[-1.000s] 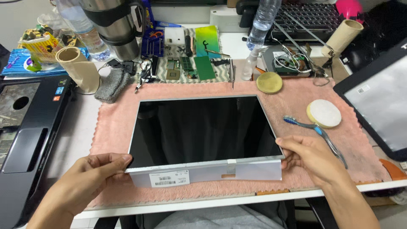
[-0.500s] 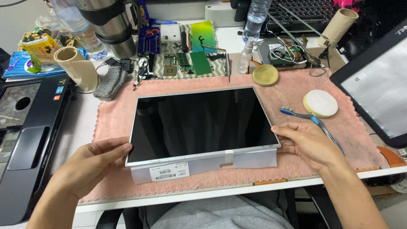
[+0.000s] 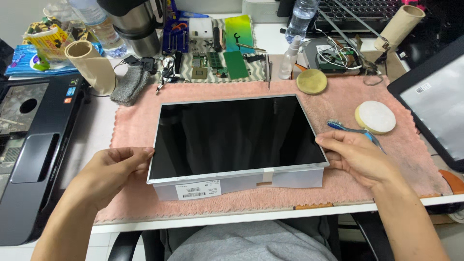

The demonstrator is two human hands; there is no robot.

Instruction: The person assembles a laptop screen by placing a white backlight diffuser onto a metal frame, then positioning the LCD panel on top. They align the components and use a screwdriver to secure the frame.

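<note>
the left hand (image 3: pixel 108 176) pinched the left edge of the bare screen panel (image 3: pixel 237 137), which lay glass-up over the pink towel (image 3: pixel 338 104), its near edge tilted up off it. the right hand (image 3: pixel 355 157) gripped the right edge, fingertips close to the glass. held only by thin edges, the panel could likely flex, slip or crack. a blue toothbrush (image 3: pixel 355 131) just beside that hand could get knocked.

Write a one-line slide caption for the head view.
Both hands, left hand and right hand, grip the side edges of a bare laptop screen panel over a pink towel.
</note>
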